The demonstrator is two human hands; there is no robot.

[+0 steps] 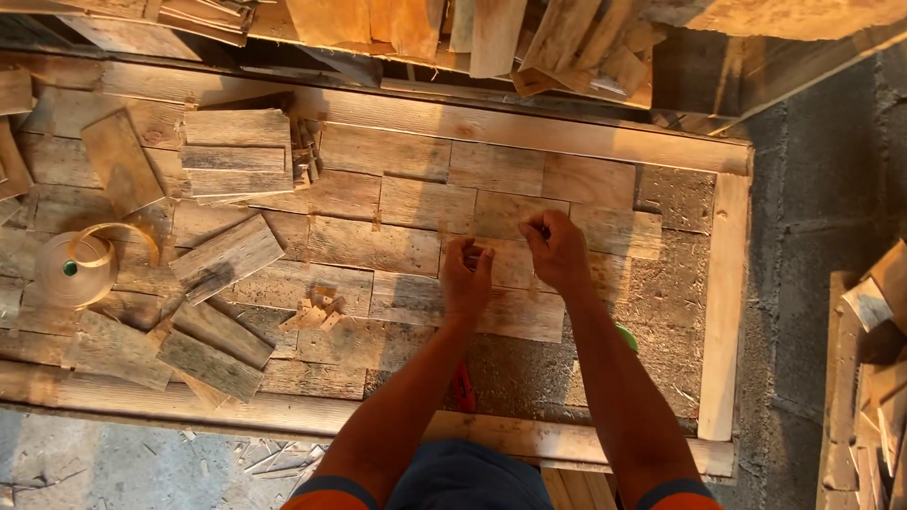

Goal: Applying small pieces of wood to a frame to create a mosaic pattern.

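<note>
from the head view i see my left hand [467, 276] and right hand [556, 247] both pinched shut over a short wooden plank [518, 263] lying flat in the framed panel [726, 283]; what they pinch is too small to tell. the plank looks weathered, rough and pale, probably stiff and light, best gripped by its edges.

Woodworking shop: rough plank offcuts [227, 257] scattered over a wood-framed panel [724, 302], stacked timber [491, 33] behind, shavings on concrete floor [113, 467], block wall [822, 189].
</note>
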